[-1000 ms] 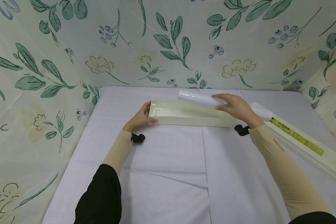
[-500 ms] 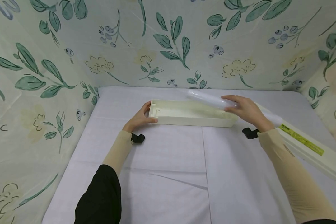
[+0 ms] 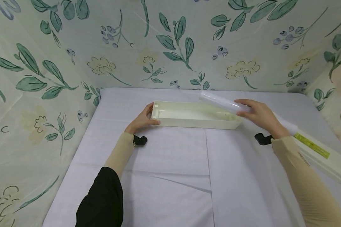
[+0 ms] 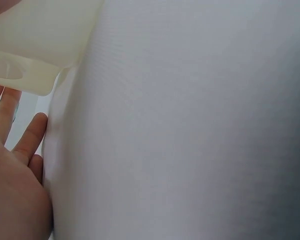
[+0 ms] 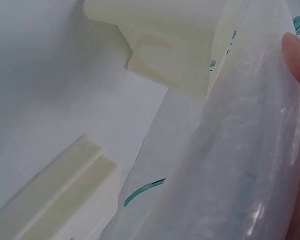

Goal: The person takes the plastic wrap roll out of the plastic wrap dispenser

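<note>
A long cream plastic box (image 3: 194, 123), open at the top, lies across the far part of the table. My left hand (image 3: 142, 120) grips its left end, thumb at the front corner. In the left wrist view, the fingers reach round the box end (image 4: 45, 30). My right hand (image 3: 260, 116) holds a roll of clear plastic film (image 3: 220, 101), tilted, its left end above the box's right half. Its other end passes over the long cream cover (image 3: 336, 167). The right wrist view shows the film roll (image 5: 230, 165) close up, beside the box end (image 5: 165, 40).
The cream cover lies slanted at the right, bearing a yellow label (image 3: 312, 145). A white cloth (image 3: 164, 195) with creases covers the table. Leaf-patterned fabric (image 3: 130, 41) stands behind and at both sides.
My right hand has carried the film roll to the right and slightly nearer, so it overlaps less of the box and more of the cover. The left hand and box have stayed still.
</note>
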`<state>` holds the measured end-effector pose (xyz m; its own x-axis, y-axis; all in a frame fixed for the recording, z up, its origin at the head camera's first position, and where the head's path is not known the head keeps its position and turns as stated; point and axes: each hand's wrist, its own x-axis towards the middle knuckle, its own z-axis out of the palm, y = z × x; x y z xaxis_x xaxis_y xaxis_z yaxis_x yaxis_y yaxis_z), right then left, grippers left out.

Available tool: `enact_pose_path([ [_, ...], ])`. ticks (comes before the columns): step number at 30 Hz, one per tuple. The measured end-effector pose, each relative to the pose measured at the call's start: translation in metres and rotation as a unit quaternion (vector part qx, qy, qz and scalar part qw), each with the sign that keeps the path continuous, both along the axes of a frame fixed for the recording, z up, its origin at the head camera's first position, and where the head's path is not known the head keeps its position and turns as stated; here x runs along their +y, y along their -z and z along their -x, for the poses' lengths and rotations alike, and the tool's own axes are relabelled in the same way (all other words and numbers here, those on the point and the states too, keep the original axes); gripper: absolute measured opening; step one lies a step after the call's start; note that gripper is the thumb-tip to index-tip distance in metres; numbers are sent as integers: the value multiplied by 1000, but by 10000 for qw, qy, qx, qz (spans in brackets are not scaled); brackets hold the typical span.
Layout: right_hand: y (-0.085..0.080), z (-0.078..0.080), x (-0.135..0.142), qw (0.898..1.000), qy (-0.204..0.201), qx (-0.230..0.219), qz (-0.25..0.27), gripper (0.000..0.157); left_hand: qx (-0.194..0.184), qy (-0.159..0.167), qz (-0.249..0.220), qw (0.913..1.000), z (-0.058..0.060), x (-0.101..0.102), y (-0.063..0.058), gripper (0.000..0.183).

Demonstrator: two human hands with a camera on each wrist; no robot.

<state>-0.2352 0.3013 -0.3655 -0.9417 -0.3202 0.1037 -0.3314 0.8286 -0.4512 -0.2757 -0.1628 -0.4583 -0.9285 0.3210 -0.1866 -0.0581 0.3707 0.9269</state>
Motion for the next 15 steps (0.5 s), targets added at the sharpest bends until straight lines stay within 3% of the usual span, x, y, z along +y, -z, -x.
enact_pose_path([
  [15,5,-14,27,9996,269,-5,97,56,76,25,-9,10000,2,0,2,104],
])
